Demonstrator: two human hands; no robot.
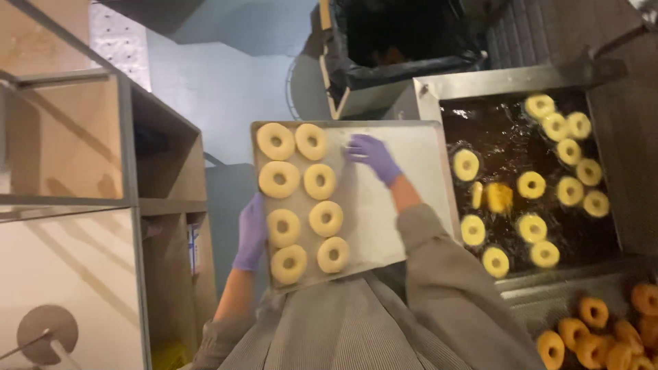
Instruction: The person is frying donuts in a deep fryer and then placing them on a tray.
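- Left hand (251, 233), purple glove, wraps the left edge of a metal baking tray (391, 205); fingers closed on the rim, thumb side hidden.
- Right hand (372, 155), purple glove too, lies flat on bare tray surface with fingers spread wide, gripping nothing.
- Raw dough rings (301, 202), eight pale ones in two columns, sit on the tray between the two hands, just right of the left hand and just left of the right hand.
- Nearest ring to the right hand: the top one of the right column (311, 141), near but not touching the fingertips.
- Fryer (428, 89) with dark oil is right of the right hand, past the tray edge; pale frying rings (531, 184) float in it.
- Browned doughnuts (603, 332) piled lower right, well apart from both hands.
- Wooden shelf unit (161, 178) stands left of the left hand.
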